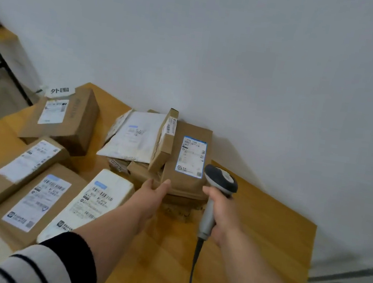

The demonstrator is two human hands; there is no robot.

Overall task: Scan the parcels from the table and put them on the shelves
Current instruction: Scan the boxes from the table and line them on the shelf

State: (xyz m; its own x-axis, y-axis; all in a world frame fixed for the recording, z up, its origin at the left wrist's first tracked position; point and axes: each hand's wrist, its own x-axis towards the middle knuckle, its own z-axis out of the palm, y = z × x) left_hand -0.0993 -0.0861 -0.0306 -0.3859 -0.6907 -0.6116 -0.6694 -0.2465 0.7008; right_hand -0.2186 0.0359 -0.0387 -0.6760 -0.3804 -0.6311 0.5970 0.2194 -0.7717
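At the bottom of the frame two forearms reached up over the wooden table (265, 223). The right hand (224, 215) gripped the handle of a scanner (218, 188), its cable hanging toward the lower edge and its head beside the label (191, 157) of a brown parcel (186, 179) at the centre. The left hand (154, 189) lay at that parcel's near left edge, fingers fairly straight and touching it. Further left lay a white parcel (92, 202) and brown boxes (28, 196). Beyond, a white mailer (133, 139) leaned against the heap, with another box (65, 118) in the upper left.
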